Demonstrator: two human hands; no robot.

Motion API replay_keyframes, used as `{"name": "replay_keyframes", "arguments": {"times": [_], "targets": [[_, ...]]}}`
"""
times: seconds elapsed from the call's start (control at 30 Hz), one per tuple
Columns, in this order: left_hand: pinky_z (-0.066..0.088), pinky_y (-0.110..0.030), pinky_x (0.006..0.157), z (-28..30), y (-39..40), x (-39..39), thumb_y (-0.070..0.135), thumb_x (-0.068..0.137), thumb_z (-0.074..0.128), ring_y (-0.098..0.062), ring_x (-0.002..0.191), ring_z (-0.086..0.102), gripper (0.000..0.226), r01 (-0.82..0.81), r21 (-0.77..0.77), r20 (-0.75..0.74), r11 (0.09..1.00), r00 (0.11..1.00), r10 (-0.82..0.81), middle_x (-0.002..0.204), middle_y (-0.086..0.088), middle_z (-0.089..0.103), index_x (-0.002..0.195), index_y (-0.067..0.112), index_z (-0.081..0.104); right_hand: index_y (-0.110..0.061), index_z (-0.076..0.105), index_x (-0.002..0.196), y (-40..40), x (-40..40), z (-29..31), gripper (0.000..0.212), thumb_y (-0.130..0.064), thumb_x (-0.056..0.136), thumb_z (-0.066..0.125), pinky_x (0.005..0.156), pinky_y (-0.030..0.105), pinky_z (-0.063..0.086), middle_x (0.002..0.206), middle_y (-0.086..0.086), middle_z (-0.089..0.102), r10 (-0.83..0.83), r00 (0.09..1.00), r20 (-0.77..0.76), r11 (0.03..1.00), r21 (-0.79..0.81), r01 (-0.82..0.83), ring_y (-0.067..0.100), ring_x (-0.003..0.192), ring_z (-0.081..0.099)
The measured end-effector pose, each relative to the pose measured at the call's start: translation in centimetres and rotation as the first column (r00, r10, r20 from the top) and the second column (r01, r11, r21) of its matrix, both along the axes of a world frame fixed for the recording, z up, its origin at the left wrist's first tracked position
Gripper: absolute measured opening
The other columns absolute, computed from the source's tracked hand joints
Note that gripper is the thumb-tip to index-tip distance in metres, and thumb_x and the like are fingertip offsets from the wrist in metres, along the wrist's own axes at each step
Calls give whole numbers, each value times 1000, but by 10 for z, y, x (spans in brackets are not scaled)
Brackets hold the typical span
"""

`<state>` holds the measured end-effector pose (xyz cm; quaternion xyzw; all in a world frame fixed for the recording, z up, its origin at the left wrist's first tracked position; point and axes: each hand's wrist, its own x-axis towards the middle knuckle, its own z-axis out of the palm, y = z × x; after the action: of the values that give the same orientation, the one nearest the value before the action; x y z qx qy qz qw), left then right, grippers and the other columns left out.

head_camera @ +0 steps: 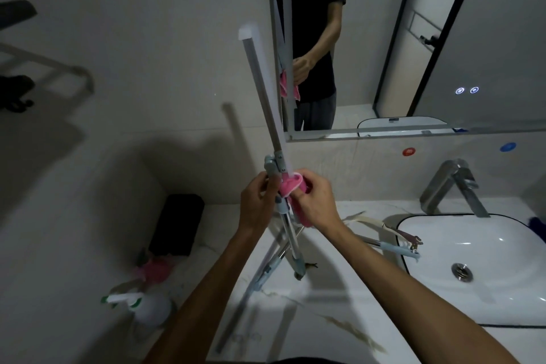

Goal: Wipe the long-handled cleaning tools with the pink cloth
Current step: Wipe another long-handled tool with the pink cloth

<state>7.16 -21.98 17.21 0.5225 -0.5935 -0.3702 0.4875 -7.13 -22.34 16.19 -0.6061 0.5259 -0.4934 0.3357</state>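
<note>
The left hand (pixel 256 204) is curled round the handle of a squeegee (pixel 267 103), gripping it just below the grey hinge where the long blade meets the shaft. The right hand (pixel 316 203) pinches the pink cloth (pixel 291 186) against the same tool just beside the left hand, fingers bent over the cloth, part of which hangs down below the palm. The squeegee stands nearly upright, its blade rising toward the far wall and its pale tip in front of the mirror (pixel 443 38) edge; its lower end points down to the worktop (pixel 310 319).

On the worktop beneath the hands lie other long-handled tools: a pole (pixel 248 301) running toward the near left, and a brush (pixel 396 247) with a blue end reaching right to the rim of the sink (pixel 502 319). A tap (pixel 452 186) stands behind the sink. To the left, a white spray bottle (pixel 144 306) sits near, with something pink and blurred just beyond it and a black box (pixel 177 224) against the wall. The mirror reflects the person's arm and the cloth.
</note>
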Motion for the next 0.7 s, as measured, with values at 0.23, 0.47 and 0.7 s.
{"name": "replay_keyframes", "arguments": {"times": [0.23,0.47,0.7], "targets": [[51,-14,64,-10,1,1,78,86,42,-6,75,67,60,-1,-3,21,1000,1000,1,91,1,68,101,25,66,-13,71,106,-3,-1,-2,15,-22,94,71,70,10,46,85,-12,65,34,999,-42,994,-102,-38,0,77,60],[44,-8,59,-15,-1,7,53,96,51,3,68,60,42,-71,56,129,996,990,64,82,-1,64,85,14,62,-16,69,85,3,-2,-45,11,-23,89,76,63,9,42,73,-6,63,84,978,-191,994,91,-68,-1,68,55],[43,-11,57,-29,12,13,15,95,62,1,61,56,8,34,145,178,989,982,-60,74,3,63,92,9,58,-16,63,65,1,-19,-46,28,-24,89,75,54,15,37,60,-4,56,164,955,-247,973,199,-116,1,54,49]]}}
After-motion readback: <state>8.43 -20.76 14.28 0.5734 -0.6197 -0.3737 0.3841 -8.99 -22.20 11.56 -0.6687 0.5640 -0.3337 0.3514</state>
